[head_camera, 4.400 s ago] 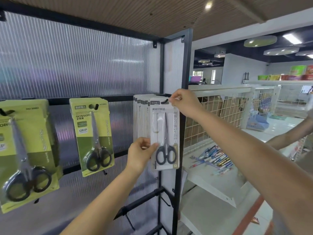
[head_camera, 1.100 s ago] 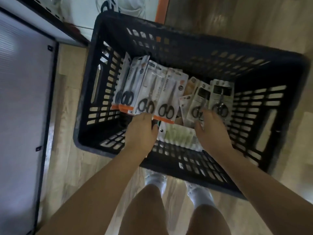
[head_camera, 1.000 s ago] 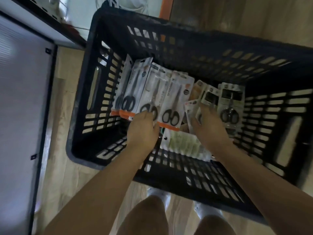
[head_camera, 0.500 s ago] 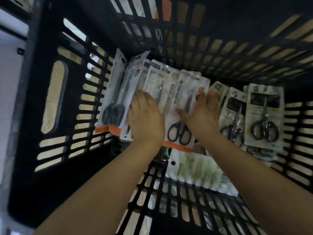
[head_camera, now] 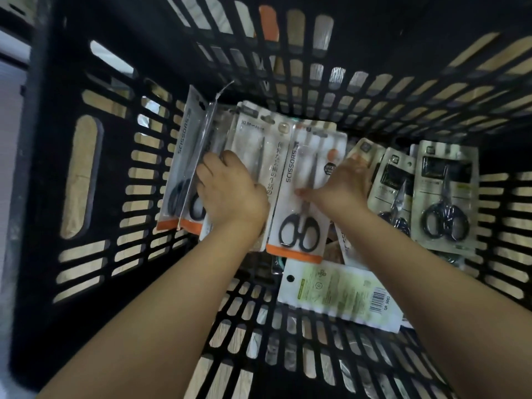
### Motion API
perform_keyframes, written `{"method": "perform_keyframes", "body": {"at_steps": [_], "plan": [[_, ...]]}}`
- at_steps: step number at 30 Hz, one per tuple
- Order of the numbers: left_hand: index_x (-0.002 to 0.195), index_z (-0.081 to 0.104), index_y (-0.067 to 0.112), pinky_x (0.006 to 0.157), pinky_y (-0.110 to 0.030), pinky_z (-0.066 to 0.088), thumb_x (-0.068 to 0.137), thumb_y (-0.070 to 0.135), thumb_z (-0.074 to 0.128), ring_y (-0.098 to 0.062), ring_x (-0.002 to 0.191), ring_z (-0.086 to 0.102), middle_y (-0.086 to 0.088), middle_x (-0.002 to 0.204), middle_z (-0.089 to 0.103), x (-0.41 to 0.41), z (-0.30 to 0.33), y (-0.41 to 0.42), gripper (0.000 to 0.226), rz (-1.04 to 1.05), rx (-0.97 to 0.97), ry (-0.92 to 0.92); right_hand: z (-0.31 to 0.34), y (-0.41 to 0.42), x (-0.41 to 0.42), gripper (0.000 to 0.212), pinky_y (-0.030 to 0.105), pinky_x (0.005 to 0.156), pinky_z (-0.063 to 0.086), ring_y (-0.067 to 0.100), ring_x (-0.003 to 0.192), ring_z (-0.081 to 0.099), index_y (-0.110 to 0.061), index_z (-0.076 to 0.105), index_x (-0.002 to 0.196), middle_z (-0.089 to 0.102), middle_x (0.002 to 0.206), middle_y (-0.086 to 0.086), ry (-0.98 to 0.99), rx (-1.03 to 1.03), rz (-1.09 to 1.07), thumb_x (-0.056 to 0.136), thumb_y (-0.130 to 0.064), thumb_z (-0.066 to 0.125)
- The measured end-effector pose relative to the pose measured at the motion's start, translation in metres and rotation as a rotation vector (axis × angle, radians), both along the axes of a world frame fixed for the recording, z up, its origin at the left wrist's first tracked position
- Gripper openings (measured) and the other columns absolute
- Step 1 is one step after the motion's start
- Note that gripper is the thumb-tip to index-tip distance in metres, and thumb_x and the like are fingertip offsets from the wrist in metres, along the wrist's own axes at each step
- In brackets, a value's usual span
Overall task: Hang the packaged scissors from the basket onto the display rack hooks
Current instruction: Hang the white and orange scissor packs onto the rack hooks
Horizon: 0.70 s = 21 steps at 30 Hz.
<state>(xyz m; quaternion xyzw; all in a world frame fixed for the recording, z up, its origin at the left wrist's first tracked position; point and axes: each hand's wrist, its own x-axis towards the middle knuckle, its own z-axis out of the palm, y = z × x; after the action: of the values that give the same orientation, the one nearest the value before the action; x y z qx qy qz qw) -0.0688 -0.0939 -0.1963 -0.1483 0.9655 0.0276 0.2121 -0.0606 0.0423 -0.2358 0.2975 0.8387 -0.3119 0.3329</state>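
I look down into a black slatted basket [head_camera: 43,168] holding several packaged scissors. My right hand [head_camera: 342,185] grips a white pack with an orange stripe and black-handled scissors [head_camera: 299,226], thumb on its face and fingers round its right edge. Just to the left, my left hand [head_camera: 230,194] has its fingers curled in among the packs, round the edge of a white pack with printed text [head_camera: 259,145]. More orange-striped packs [head_camera: 184,156] lean against the basket's left wall beside that hand. The display rack hooks are out of view.
Two grey-card packs of small scissors [head_camera: 444,197] lie at the right of the basket. A pack lies face down, green back and barcode up [head_camera: 339,295], near the front. A pale panel [head_camera: 11,110] shows at the far left edge.
From hanging a pack on the rack I have bent down into the basket. In the last half second my left hand slid left into the packs and my right thumb came onto the orange-striped pack.
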Motion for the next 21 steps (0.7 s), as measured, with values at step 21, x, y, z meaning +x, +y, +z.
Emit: {"method": "perform_keyframes", "body": {"at_steps": [21], "plan": [[0.106,0.060,0.015,0.080,-0.030,0.052,0.093,0.015,0.058,-0.017,0.088,0.063,0.001,0.096,0.063,0.019,0.142,-0.032,0.014,0.681,0.809,0.019,0.147,0.017,0.000,0.030,0.032,0.090,0.041,0.019,0.103,0.052,-0.012,0.053,0.122,0.057,0.112,0.002,0.160,-0.467,-0.337,0.099,-0.029,0.046]]}}
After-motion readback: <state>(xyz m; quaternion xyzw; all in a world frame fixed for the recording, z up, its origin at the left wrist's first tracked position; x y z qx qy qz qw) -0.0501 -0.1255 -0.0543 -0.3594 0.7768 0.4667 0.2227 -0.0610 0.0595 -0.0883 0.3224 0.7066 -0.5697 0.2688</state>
